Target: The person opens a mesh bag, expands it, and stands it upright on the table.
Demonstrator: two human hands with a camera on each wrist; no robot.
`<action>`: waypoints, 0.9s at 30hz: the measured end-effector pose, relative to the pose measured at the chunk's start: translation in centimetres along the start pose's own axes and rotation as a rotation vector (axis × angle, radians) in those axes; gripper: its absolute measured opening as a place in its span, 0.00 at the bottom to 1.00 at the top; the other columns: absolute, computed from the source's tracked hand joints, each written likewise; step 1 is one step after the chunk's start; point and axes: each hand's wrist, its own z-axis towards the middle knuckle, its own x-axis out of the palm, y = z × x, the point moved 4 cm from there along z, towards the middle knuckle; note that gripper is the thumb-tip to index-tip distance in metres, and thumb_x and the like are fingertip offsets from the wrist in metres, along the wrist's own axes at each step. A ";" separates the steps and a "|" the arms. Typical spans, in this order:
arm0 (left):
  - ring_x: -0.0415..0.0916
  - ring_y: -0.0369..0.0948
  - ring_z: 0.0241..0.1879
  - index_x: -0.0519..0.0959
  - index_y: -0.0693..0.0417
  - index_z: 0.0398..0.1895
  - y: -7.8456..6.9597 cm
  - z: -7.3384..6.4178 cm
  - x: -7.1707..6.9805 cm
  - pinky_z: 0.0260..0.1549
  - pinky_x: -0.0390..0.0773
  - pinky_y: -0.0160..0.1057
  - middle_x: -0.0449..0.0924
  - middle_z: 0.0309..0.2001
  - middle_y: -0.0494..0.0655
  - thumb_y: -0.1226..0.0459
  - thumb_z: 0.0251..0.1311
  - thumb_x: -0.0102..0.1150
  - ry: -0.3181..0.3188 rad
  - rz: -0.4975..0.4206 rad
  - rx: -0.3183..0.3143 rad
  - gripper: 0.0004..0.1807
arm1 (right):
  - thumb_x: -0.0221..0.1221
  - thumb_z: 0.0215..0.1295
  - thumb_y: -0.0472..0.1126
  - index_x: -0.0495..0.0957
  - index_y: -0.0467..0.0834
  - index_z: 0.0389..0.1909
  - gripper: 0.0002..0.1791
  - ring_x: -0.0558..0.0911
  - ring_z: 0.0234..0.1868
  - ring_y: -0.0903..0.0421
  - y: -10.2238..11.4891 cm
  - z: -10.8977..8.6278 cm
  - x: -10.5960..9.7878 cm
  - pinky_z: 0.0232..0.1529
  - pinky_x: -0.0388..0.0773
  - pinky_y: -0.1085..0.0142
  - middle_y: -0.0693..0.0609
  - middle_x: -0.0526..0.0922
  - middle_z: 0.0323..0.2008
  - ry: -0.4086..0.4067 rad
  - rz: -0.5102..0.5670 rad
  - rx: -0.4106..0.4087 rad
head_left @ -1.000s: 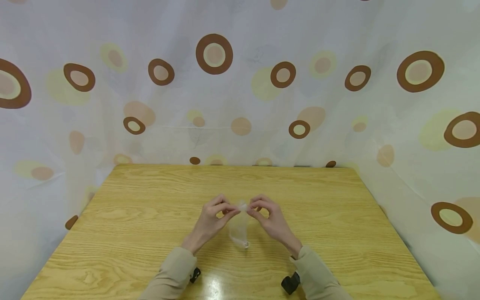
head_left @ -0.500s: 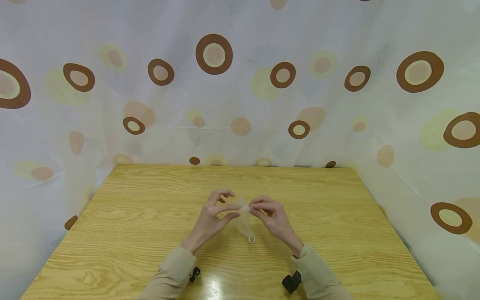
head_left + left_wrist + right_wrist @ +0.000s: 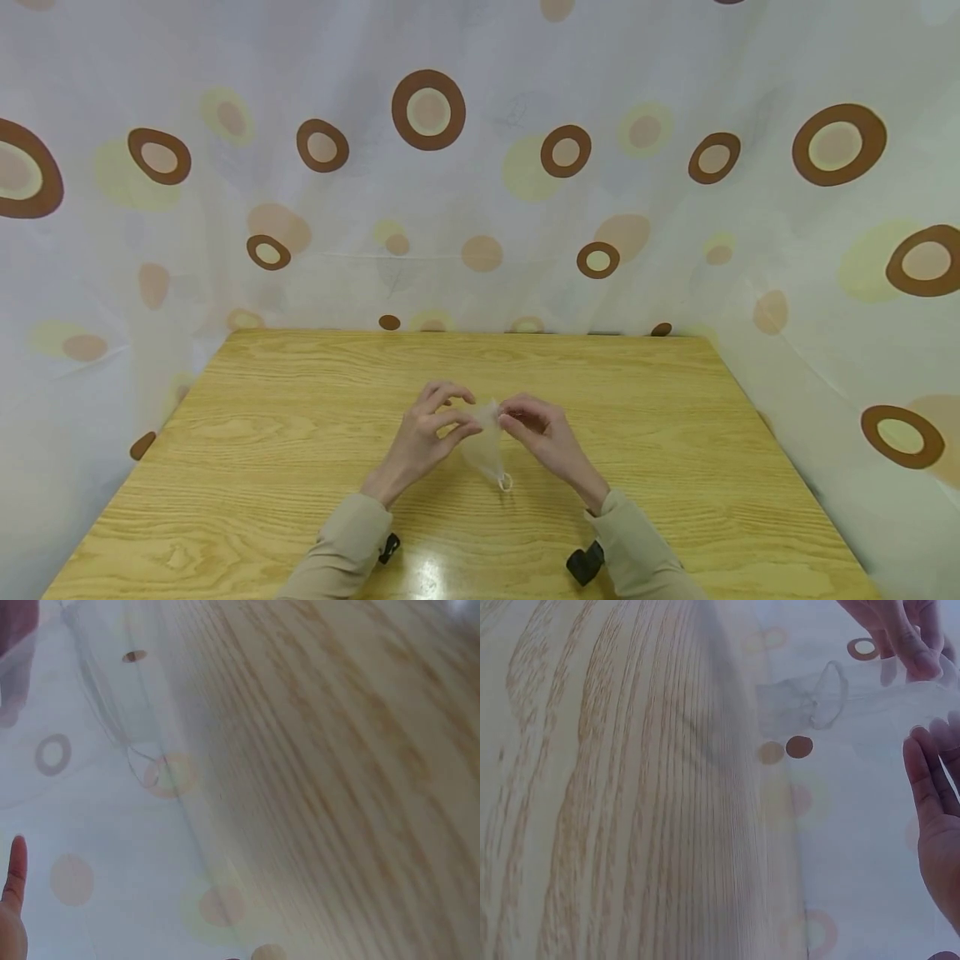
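A thin translucent pouch (image 3: 486,450) hangs between the two hands, its small white loop (image 3: 506,482) at the lower end above the table. My right hand (image 3: 549,433) pinches its upper right edge between thumb and index finger. At the upper left edge, thumb and index finger of my left hand (image 3: 427,433) meet on the film, the other fingers bent and raised. The right wrist view shows the pouch (image 3: 885,696) sideways, with the left hand (image 3: 900,630) above and the right hand (image 3: 937,817) below. The exact contact of the fingertips is partly hidden.
A wood-grain table (image 3: 300,375) spreads beneath the hands. A white curtain (image 3: 480,192) with brown rings and pale spots hangs at the back and both sides. Black straps (image 3: 585,563) show near the sleeve cuffs.
My left fingers have loosened, spread and come back together at the pouch edge. The lower end with its loop has swung slightly right. The right hand keeps its pinch and has hardly moved.
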 end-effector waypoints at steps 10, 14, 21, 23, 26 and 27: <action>0.75 0.41 0.45 0.88 0.55 0.24 -0.2 0.1 -0.2 0.42 0.80 0.38 0.86 0.39 0.44 0.69 0.42 0.80 -0.037 -0.055 0.067 0.07 | 0.56 0.70 0.27 0.81 0.33 0.41 0.05 0.78 0.39 0.64 0.0 0.3 0.5 0.43 0.80 0.69 0.37 0.80 0.37 0.038 0.019 -0.055; 0.75 0.41 0.43 0.88 0.55 0.23 -0.3 0.1 -0.3 0.40 0.80 0.37 0.87 0.38 0.44 0.70 0.40 0.81 -0.057 -0.065 0.103 0.08 | 0.55 0.71 0.26 0.81 0.33 0.40 0.06 0.79 0.38 0.58 0.0 0.3 0.3 0.42 0.79 0.70 0.37 0.80 0.37 0.025 0.017 -0.091; 0.77 0.42 0.46 0.89 0.54 0.26 -0.5 0.1 -0.2 0.38 0.82 0.36 0.89 0.43 0.46 0.71 0.43 0.80 -0.005 -0.059 0.136 0.07 | 0.55 0.70 0.26 0.82 0.33 0.40 0.07 0.81 0.39 0.65 -0.1 0.1 -0.1 0.42 0.83 0.66 0.36 0.81 0.39 -0.026 -0.022 -0.086; 0.77 0.41 0.46 0.89 0.54 0.27 -0.6 0.2 -0.2 0.40 0.82 0.34 0.90 0.43 0.45 0.71 0.43 0.80 0.007 -0.055 0.148 0.08 | 0.56 0.70 0.26 0.82 0.33 0.40 0.06 0.81 0.39 0.65 -0.1 0.1 -0.2 0.41 0.83 0.66 0.36 0.81 0.39 -0.037 -0.030 -0.086; 0.78 0.40 0.44 0.89 0.53 0.29 -0.8 0.2 -0.3 0.42 0.80 0.33 0.90 0.41 0.44 0.70 0.43 0.80 0.021 -0.032 0.169 0.09 | 0.55 0.70 0.26 0.81 0.34 0.40 0.06 0.81 0.39 0.64 0.0 0.1 -0.3 0.41 0.82 0.67 0.36 0.81 0.39 -0.037 -0.031 -0.085; 0.78 0.40 0.43 0.89 0.53 0.29 -0.8 0.2 -0.3 0.42 0.80 0.33 0.90 0.39 0.43 0.69 0.43 0.80 0.028 -0.013 0.174 0.09 | 0.55 0.71 0.26 0.81 0.34 0.40 0.06 0.81 0.39 0.64 0.0 0.1 -0.3 0.41 0.82 0.67 0.37 0.81 0.39 -0.035 -0.031 -0.083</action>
